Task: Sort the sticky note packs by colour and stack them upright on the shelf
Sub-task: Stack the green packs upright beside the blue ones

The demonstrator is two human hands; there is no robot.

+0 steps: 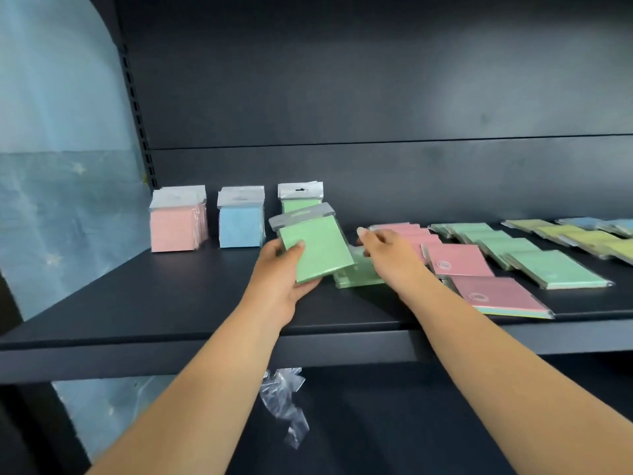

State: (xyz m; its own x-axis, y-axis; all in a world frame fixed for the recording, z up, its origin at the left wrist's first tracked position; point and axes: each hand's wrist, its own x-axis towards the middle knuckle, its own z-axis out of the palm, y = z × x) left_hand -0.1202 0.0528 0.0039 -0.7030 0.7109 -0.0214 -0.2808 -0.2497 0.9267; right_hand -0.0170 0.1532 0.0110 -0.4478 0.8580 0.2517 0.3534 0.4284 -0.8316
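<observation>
Left hand point(281, 269) gripping tilted green pack point(317, 248) by its lower corner; right hand point(387, 248), fingers relaxed, touching flat green pack point(359, 272). Probably light, slick-wrapped; best pinched at edges.

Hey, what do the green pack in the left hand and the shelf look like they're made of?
Green pack: paper notes in a clear plastic sleeve, judging by the glossy sheen and the grey header strip on top. Shelf: probably painted metal, matte dark finish; the thin folded front edge and slotted upright at the left suggest it, though wood board can't be ruled out.
</observation>
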